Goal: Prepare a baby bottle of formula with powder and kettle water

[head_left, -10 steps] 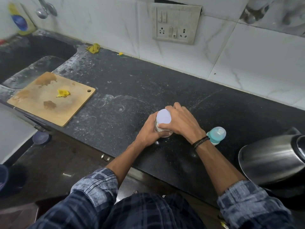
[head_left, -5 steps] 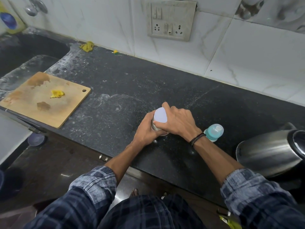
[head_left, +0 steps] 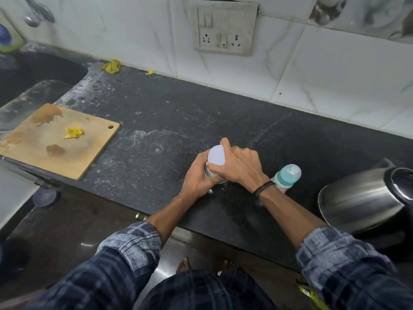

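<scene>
The left hand (head_left: 196,178) wraps round a tin (head_left: 209,172) standing on the counter (head_left: 156,130); the right hand (head_left: 238,166) grips its white lid (head_left: 216,155). A bottle (head_left: 287,176) stands just right of that wrist, a kettle (head_left: 362,198) beyond. Labels too blurred to read.

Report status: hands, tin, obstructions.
Left hand and right hand grip the powder tin, lid on. Baby bottle upright beside right wrist. Kettle apart, nothing blocking.

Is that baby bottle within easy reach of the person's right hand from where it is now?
Probably yes. The baby bottle stands close beside its wrist with nothing between, though the right hand must first release the tin.
</scene>
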### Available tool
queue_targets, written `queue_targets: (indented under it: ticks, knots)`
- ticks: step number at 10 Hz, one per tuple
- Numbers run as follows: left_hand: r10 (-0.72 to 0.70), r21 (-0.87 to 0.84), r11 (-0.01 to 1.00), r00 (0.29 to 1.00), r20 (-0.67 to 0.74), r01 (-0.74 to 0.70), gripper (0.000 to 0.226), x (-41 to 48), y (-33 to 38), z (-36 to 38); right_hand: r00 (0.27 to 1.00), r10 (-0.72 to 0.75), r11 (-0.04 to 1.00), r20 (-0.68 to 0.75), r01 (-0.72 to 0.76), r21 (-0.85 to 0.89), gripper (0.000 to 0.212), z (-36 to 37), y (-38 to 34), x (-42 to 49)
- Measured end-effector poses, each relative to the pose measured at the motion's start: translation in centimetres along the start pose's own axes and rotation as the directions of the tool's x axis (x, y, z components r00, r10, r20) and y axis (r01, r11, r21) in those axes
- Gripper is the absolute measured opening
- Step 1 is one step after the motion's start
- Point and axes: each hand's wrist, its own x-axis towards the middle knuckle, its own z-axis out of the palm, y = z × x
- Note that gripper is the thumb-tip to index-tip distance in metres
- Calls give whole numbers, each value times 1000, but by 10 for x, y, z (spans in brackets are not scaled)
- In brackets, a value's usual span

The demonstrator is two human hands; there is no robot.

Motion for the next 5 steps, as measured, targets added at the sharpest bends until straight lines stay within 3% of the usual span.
queue_targets:
  ticks: [2, 3, 4, 5]
  knots:
    - [-4, 29, 1000, 998, 70, 2, 83, 4, 2, -7, 998, 50, 997, 32, -52, 59, 77, -4, -2, -4]
    - [-4, 17, 1000, 993, 118, 2, 86, 8, 5, -9, 993, 74, 994, 88, -81, 80, 87, -7, -1, -6]
    - [-12, 19, 1000, 986, 166, 9, 105, 8, 8, -14, 985, 128, 987, 116, -139, 87, 101, -23, -1, -19]
    - [-37, -1, 999, 981, 192, 38, 130, 8, 4, -16, 983, 179, 976, 35, -182, 116, 97, -34, 6, -33]
